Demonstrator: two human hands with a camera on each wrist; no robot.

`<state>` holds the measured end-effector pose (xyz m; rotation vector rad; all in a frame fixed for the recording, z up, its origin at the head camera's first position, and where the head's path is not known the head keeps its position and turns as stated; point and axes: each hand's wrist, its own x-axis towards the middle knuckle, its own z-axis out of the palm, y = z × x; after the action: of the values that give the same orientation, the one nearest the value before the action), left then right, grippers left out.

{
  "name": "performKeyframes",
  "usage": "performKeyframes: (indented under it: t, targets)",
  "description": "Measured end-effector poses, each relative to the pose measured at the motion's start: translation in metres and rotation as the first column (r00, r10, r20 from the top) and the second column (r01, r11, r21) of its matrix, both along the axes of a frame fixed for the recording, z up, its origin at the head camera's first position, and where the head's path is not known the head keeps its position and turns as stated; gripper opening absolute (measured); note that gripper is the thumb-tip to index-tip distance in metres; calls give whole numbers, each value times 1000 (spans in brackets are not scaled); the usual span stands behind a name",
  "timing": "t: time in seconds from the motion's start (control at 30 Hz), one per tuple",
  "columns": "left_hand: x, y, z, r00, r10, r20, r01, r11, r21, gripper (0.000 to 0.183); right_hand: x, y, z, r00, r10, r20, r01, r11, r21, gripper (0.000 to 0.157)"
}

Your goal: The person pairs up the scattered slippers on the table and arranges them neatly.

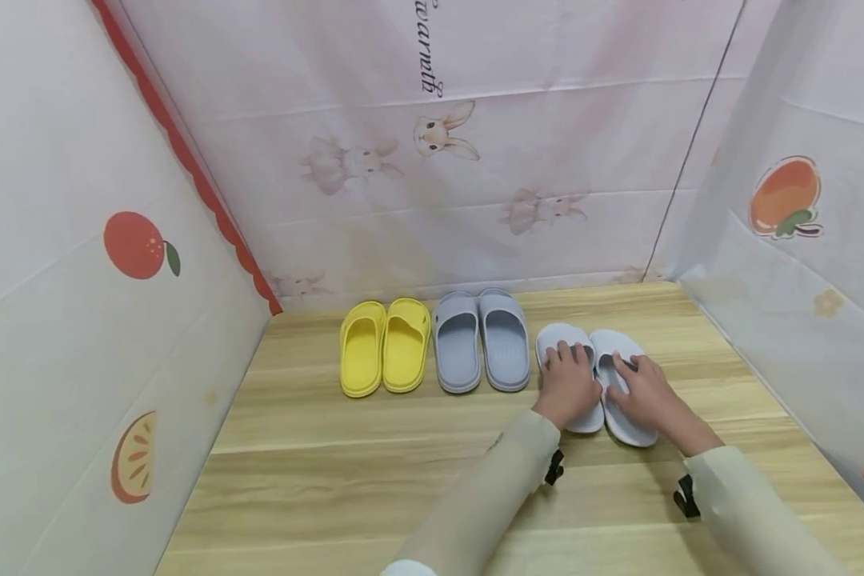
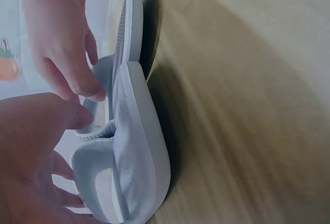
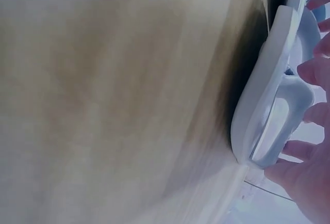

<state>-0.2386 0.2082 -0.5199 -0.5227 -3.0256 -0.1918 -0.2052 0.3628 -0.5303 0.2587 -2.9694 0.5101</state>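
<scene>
Two pale white slippers sit side by side on the wooden floor at the right of the head view, toes toward the back wall. My left hand (image 1: 569, 386) lies over the left white slipper (image 1: 586, 422) and holds it across the strap, fingers spread on top. The right hand (image 1: 646, 394) grips the right white slipper (image 1: 637, 434) near its opening, the thumb on the inner side. In the left wrist view both hands are close together above the soles. The right wrist view shows fingertips at the strap (image 3: 298, 92); the exact contact is partly hidden.
To the left stand a grey-blue pair of slippers (image 1: 506, 344) and a yellow pair (image 1: 406, 348), toes toward the back wall (image 1: 583, 144). Printed sheets form the left wall (image 1: 58, 336) and right wall (image 1: 828, 312) around the wooden floor (image 1: 331, 480).
</scene>
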Motion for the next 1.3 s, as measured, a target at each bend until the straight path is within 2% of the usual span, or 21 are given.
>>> performKeyframes:
  t: [0.23,0.37,0.6,0.9,1.1,1.3]
  targets:
    - [-18,4,8,1000,20,4,-20,999,-32,77,-22,0,2,1000,-6,2,6,999,33,69]
    - [-28,2,14,998,33,44,-32,999,-31,79,-36,-2,5,999,-15,36,13,999,47,69]
    - [-48,1,17,994,43,103,-41,999,-19,78,-59,1,7,997,-3,74,-1,998,55,70]
    - [-74,11,16,973,95,211,-102,995,21,79,-83,8,11,990,-13,142,7,999,43,72]
    - [-79,10,18,977,96,189,-105,994,33,80,-94,12,10,991,-5,134,0,999,41,72]
    - [-81,11,16,971,96,221,-106,994,37,78,-99,17,7,991,6,135,-14,998,62,71]
